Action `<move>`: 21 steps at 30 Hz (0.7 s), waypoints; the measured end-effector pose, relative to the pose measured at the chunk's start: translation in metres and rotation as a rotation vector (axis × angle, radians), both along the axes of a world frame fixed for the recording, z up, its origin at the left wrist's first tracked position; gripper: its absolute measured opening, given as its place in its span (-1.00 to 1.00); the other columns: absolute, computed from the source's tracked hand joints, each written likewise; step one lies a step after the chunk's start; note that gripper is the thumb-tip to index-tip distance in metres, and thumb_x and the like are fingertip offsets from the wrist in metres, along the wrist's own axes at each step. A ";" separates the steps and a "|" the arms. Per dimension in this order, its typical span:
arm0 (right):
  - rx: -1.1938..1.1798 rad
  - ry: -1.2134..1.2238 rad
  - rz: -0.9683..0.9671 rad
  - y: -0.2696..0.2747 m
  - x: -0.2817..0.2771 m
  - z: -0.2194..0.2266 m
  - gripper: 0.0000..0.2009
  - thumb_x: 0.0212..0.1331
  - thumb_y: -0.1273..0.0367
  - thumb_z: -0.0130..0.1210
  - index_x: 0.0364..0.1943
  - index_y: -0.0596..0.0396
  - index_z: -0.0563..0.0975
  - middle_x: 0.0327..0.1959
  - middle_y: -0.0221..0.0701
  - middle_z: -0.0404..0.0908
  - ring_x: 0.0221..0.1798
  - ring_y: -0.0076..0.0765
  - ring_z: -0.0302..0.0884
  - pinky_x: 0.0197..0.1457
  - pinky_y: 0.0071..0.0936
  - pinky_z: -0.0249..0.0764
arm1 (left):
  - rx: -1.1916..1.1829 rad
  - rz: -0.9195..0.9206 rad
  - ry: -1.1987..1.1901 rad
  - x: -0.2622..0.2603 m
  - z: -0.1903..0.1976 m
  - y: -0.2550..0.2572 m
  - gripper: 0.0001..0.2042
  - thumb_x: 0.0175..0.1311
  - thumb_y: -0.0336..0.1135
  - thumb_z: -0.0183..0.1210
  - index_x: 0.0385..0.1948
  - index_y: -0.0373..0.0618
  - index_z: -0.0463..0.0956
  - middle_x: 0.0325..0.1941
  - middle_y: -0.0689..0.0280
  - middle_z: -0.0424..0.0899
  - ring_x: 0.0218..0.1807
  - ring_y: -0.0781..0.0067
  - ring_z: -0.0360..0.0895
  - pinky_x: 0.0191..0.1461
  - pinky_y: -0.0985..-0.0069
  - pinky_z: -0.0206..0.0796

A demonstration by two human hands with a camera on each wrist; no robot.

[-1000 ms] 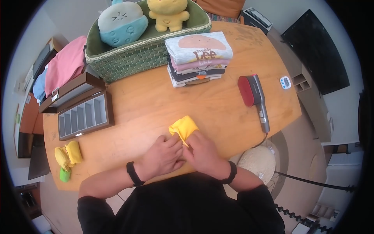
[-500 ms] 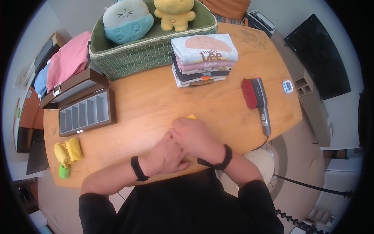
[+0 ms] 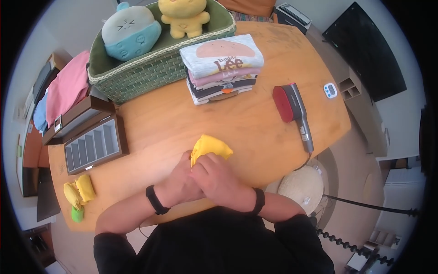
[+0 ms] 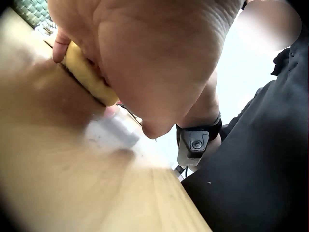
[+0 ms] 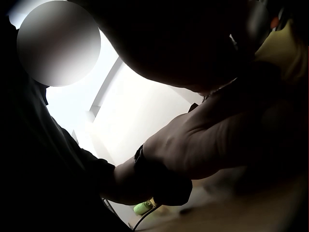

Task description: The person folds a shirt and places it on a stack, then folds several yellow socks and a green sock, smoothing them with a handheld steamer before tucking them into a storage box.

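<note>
Both hands hold a small bundle of bright yellow cloth (image 3: 211, 145) close over the near part of the table. My left hand (image 3: 179, 181) grips its near left edge, partly hidden behind the other hand. My right hand (image 3: 218, 179) lies across it, fingers curled at the cloth's near edge. In the left wrist view, the cloth (image 4: 86, 72) shows as a thick folded roll beneath the palm, with a fingertip (image 4: 61, 47) against it. The right wrist view is dark; a patch of the yellow cloth (image 5: 285, 53) appears at upper right.
Rolled yellow cloth pieces (image 3: 85, 188) and a green one (image 3: 77, 213) lie at the left edge. Behind them stands an open compartment box (image 3: 119, 137). A woven basket (image 3: 137, 86) with plush toys, folded shirts (image 3: 223, 59), a red-faced handheld appliance (image 3: 299, 109) and a timer (image 3: 330, 90) occupy the back and right.
Half a second ago the right hand covered nearly all the yellow cloth; now it has drawn back toward the body and the folded bundle shows beyond the fingers. The head view has shifted slightly.
</note>
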State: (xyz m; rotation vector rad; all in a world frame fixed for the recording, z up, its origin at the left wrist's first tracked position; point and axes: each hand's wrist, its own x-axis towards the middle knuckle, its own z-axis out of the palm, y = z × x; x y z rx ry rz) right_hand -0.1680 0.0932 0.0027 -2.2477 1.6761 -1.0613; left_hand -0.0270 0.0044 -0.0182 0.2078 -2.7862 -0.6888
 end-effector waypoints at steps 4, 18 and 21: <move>0.012 -0.045 -0.021 0.001 -0.003 -0.001 -0.85 0.28 0.40 0.25 -0.27 0.15 0.52 -0.29 -0.19 0.51 -0.20 -0.02 0.52 -0.13 -0.13 0.48 | -0.180 -0.040 -0.075 -0.003 0.000 -0.004 -0.64 0.35 -0.10 0.22 0.14 0.12 0.61 0.08 0.30 0.71 0.17 0.14 0.58 0.42 -0.11 0.18; 0.207 -0.270 0.051 0.009 -0.006 -0.004 -0.80 0.38 0.33 0.24 -0.23 0.18 0.50 -0.33 -0.13 0.56 -0.25 0.05 0.60 -0.18 -0.06 0.54 | 0.862 0.113 0.030 -0.008 -0.024 -0.008 -0.54 0.50 -0.12 0.22 0.36 0.05 0.42 0.37 0.26 0.55 0.49 0.21 0.37 0.60 0.01 0.00; 0.219 -0.220 0.014 0.005 -0.005 -0.001 -0.80 0.37 0.33 0.25 -0.24 0.18 0.51 -0.28 -0.14 0.59 -0.20 0.03 0.62 -0.18 -0.08 0.54 | 0.456 0.062 -0.030 -0.010 -0.031 -0.015 -0.52 0.30 -0.17 0.42 0.22 -0.01 0.52 0.26 0.18 0.62 0.42 0.11 0.45 0.63 0.10 0.01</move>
